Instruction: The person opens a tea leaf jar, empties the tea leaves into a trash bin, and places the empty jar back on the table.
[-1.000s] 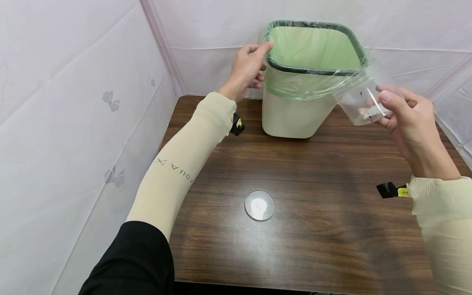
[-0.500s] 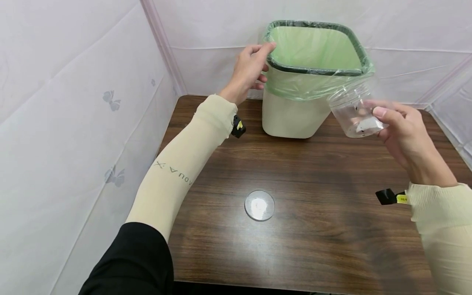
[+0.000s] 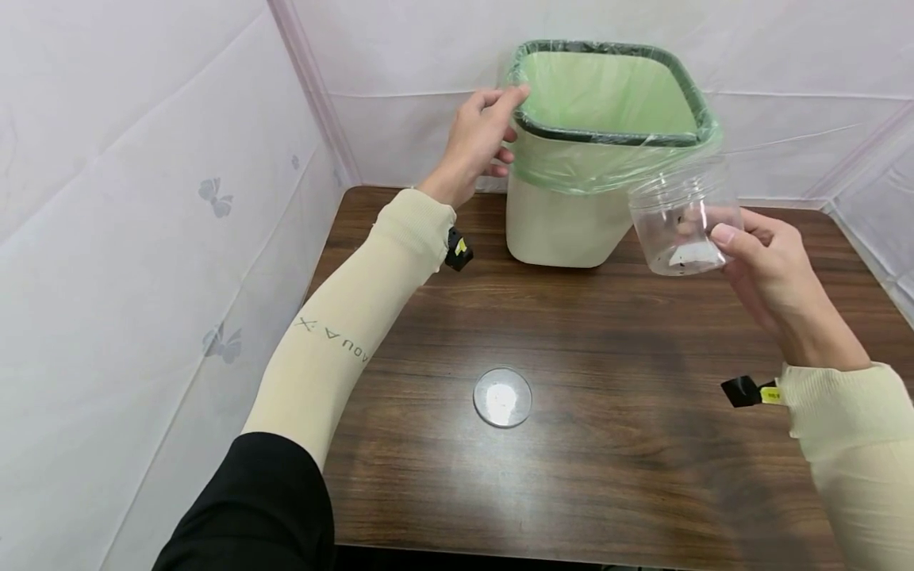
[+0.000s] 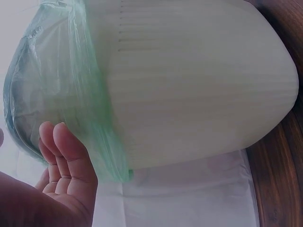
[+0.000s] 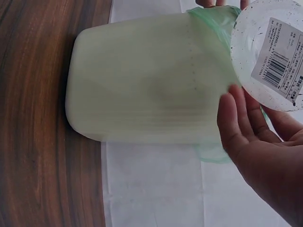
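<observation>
A pale trash can (image 3: 557, 230) stands at the back of the table, lined with a thin green bag (image 3: 607, 87) folded over its rim. My left hand (image 3: 478, 139) is beside the left rim, thumb tip overlapping the bag's edge in the head view. In the left wrist view its fingers (image 4: 71, 161) are loosely bent with nothing between them. My right hand (image 3: 771, 262) grips a clear plastic jar (image 3: 685, 218) by its side, nearly upright, in front of the can's right side. In the right wrist view, a white barcode label (image 5: 279, 64) is on the jar's base, with dark specks around it.
A clear round lid (image 3: 503, 398) lies flat on the dark wooden table (image 3: 607, 444), nearer the front edge. White sheeting (image 3: 164, 198) with a faint bow pattern hangs at the left, and more sheeting (image 3: 407, 47) closes off the back.
My right hand has lowered the jar, drawn it slightly left and toward me, and turned it from tilted to nearly upright. The left hand has barely moved.
</observation>
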Motion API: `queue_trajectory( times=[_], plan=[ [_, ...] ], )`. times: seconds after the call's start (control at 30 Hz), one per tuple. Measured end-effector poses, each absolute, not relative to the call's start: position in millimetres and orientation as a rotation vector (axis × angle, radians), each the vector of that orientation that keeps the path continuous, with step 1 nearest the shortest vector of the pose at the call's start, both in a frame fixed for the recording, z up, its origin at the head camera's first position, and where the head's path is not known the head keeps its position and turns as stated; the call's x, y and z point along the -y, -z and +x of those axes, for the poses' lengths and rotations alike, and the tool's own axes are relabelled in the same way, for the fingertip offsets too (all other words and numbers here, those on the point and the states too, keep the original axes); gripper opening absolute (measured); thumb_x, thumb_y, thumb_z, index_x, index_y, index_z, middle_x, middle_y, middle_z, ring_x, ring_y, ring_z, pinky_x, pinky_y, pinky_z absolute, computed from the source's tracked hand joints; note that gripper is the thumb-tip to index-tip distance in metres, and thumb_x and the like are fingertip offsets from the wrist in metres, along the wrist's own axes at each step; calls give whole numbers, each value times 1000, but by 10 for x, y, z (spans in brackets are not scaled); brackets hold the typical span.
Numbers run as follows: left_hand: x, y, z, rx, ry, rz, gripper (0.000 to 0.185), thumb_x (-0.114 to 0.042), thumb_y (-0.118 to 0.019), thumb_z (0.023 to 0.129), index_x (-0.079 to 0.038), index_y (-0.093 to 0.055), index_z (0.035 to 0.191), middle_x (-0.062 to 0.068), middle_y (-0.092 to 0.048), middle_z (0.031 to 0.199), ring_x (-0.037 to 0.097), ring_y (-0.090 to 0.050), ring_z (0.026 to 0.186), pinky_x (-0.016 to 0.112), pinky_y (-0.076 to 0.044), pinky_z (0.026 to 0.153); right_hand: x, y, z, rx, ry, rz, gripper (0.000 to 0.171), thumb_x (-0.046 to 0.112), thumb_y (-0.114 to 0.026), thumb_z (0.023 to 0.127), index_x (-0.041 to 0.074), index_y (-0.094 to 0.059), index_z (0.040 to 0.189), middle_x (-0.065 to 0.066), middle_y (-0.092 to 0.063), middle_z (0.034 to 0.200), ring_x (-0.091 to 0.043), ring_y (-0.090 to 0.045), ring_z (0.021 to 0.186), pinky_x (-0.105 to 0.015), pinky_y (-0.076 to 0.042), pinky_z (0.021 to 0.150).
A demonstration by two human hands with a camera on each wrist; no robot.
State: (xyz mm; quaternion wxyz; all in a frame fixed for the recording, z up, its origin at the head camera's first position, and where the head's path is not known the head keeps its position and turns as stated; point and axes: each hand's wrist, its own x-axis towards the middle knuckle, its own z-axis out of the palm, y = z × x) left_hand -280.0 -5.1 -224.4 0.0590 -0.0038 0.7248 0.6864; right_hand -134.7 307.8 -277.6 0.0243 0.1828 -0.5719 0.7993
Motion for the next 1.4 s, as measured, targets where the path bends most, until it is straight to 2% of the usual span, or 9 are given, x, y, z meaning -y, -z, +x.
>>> queue_trajectory(
  times=[0.27,0.5,0.93,1.4],
  plan=[
    [56,2259,-2799,-2183,-2092,-21,40,-51,-65,95,-29,-58,128,5,-61,98,17,-56,59,28,-51,49,-3108,2894,-1326,1799,-2534,673,27,-10,-49,99,-13,-64,121,-20,-72,109,-24,-69,101,-29,-54,86],
    [62,2273,-2799,-2186,-2093,-13,39,-50,-65,95,-29,-59,128,5,-60,97,17,-55,59,27,-51,49,-3088,3014,-1288,1870,-2519,723,30,-11,-49,98,-10,-65,122,-19,-72,109,-23,-70,98,-28,-55,83],
    [97,2273,-2754,-2159,-2096,19,39,-49,-64,96,-29,-58,129,5,-59,97,16,-55,58,28,-50,50,-3070,3129,-1205,2012,-2469,618,33,-13,-45,96,-4,-71,115,-15,-73,109,-19,-70,98,-25,-54,83],
    [133,2313,-2724,-2117,-2119,37,39,-48,-66,96,-28,-58,128,5,-58,95,15,-54,56,29,-50,50,-3093,3304,-1147,2191,-2484,619,35,-17,-49,95,-2,-66,122,-14,-70,116,-16,-68,100,-24,-55,81]
  ],
)
